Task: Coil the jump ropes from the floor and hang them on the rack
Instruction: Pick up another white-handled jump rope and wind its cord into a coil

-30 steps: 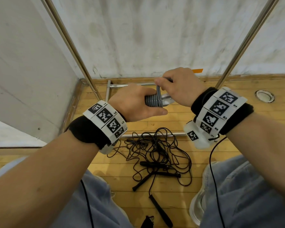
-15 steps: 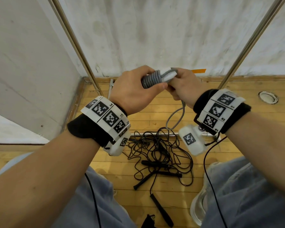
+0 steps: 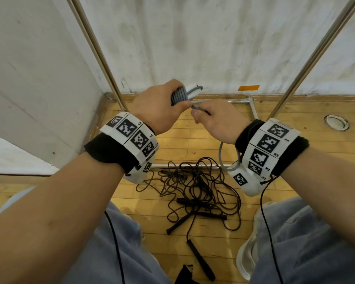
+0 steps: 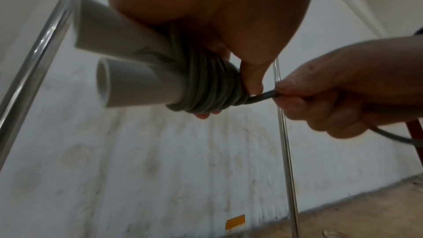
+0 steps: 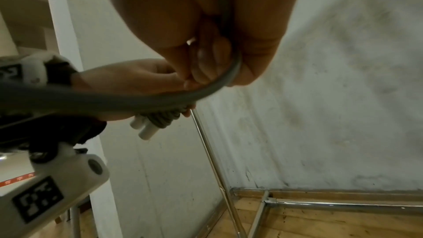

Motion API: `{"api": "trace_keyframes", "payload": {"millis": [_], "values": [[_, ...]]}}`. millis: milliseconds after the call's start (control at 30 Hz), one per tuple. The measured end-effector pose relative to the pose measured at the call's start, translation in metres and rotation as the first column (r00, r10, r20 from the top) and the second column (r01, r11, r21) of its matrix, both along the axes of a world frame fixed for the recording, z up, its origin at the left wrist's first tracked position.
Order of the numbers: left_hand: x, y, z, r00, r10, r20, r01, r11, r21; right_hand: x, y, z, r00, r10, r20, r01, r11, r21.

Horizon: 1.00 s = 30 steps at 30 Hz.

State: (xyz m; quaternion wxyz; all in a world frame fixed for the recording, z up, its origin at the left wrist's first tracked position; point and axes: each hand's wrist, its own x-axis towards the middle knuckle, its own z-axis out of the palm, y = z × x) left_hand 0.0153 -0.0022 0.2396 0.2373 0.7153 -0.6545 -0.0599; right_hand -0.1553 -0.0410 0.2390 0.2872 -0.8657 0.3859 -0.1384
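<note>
Fingers: your left hand (image 3: pixel 159 107) is wrapped around the two white handles (image 4: pixel 128 80), thumb pressing the grey turns already wound on them; your right hand (image 3: pixel 217 121) is clenched round the free length of the grey rope (image 4: pixel 206 86), pinching it just beside the bundle.
Rope position: the bundle is held up in front of the rack's (image 3: pixel 98 50) left pole, above the rack's floor bar; the slack loops down below your right wrist.
Step in hand: by the look of it, winding the remaining length round the handles.
How to do it well: keep tension from the right hand, lay each turn touching the last, and keep your left thumb on the newest turn so nothing springs loose.
Left over: black ropes (image 3: pixel 195 191) lie tangled on the floor (image 3: pixel 295 160) just in front of the rack's base, still uncoiled.
</note>
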Motion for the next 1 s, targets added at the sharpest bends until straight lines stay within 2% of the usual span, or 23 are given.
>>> {"api": "trace_keyframes", "payload": {"millis": [233,400,533,767,1000], "values": [[0.0,-0.006,-0.009,0.996,-0.047,0.073,0.031,0.978,0.205,-0.008,0.002,0.014,0.962,0.107,-0.252,-0.151,0.975,-0.161],[-0.014,-0.006,-0.013,0.978,-0.132,0.16,0.082,0.955,0.286,-0.015,-0.003,0.016,0.97,0.084,-0.23,-0.132,0.971,-0.202],[-0.02,-0.004,-0.009,0.967,-0.19,0.17,0.137,0.95,0.282,-0.016,-0.009,0.013,0.981,0.034,-0.191,-0.078,0.971,-0.227],[-0.026,0.006,-0.001,0.939,-0.269,0.216,0.217,0.947,0.237,-0.015,-0.013,0.02,0.968,0.015,-0.249,-0.082,0.961,-0.263],[-0.027,0.007,0.001,0.941,-0.252,0.225,0.216,0.961,0.173,-0.014,-0.016,0.025,0.973,0.036,-0.227,-0.094,0.964,-0.249]]}}
